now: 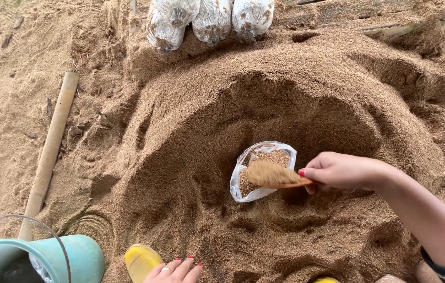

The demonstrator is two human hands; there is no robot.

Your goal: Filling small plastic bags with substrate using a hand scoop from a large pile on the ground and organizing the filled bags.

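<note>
Three filled plastic bags (pixel 209 20) at the heap's top — one open bag (pixel 261 170), one bucket (pixel 44 260).

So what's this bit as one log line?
right hand: holds scoop of sawdust | over open bag | left hand: free, by yellow boot

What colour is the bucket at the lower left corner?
The bucket is teal, a light blue-green, seen best in the head view.
</note>
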